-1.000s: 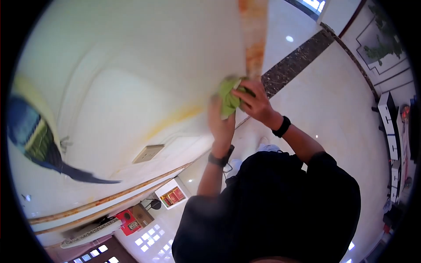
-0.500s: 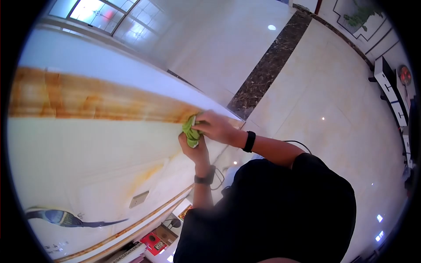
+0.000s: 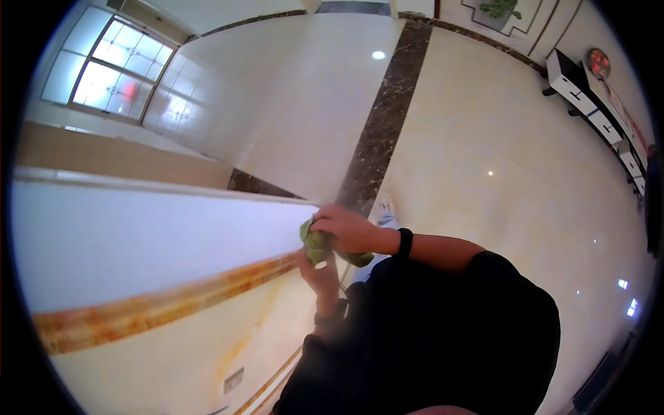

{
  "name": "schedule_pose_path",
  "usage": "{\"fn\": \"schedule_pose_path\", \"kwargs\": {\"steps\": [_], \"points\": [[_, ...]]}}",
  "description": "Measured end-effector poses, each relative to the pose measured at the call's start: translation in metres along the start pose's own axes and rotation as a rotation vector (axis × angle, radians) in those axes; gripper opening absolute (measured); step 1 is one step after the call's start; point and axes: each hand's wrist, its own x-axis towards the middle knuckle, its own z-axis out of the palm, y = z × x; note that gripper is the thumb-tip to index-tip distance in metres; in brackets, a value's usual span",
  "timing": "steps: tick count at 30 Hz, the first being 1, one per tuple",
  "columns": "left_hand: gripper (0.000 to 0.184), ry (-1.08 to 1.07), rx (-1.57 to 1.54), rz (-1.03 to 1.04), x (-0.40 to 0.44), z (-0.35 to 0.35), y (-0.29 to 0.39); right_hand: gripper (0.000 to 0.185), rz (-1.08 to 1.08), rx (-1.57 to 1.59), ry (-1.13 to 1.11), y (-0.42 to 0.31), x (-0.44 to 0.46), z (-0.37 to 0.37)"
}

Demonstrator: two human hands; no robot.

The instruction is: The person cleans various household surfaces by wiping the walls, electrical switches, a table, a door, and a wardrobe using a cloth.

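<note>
A crumpled green cloth point(image 3: 317, 246) is bunched between my two hands, close to the end of the wall with the orange marbled trim point(image 3: 173, 299). My right hand point(image 3: 347, 228) grips the cloth from above and to the right. Below it, my left hand point(image 3: 319, 271) has its fingers around the lower part of the cloth. A loose fold of green hangs to the right, under my right hand. Both wrists wear black bands.
A wall socket point(image 3: 234, 380) sits low on the wall. A dark marble strip point(image 3: 391, 114) crosses the glossy floor point(image 3: 477, 131). A window point(image 3: 124, 62) is at the upper left, and a white-and-black cabinet point(image 3: 577, 93) stands at the right.
The view has swung around the wall end, bringing the window and white wall side into sight. My hands, still holding the cloth, have moved from the wall's broad face to its edge.
</note>
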Motion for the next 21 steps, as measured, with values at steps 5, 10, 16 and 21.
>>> {"fn": "schedule_pose_path", "kwargs": {"steps": [5,10,16,21], "points": [[0.085,-0.357,-0.069,0.349,0.076,0.117,0.071,0.041,0.218,-0.033,0.325,0.057,0.017,-0.113],[0.091,-0.563,-0.164,0.558,0.15,0.245,0.127,0.042,0.467,-0.089,0.57,0.081,0.027,-0.237],[0.073,-0.869,-0.32,0.645,0.219,0.352,0.194,0.04,0.622,0.145,0.816,0.091,0.012,-0.343],[0.05,-1.078,-0.366,0.531,0.252,0.43,0.239,0.047,0.669,-0.071,0.833,0.107,0.004,-0.407]]}}
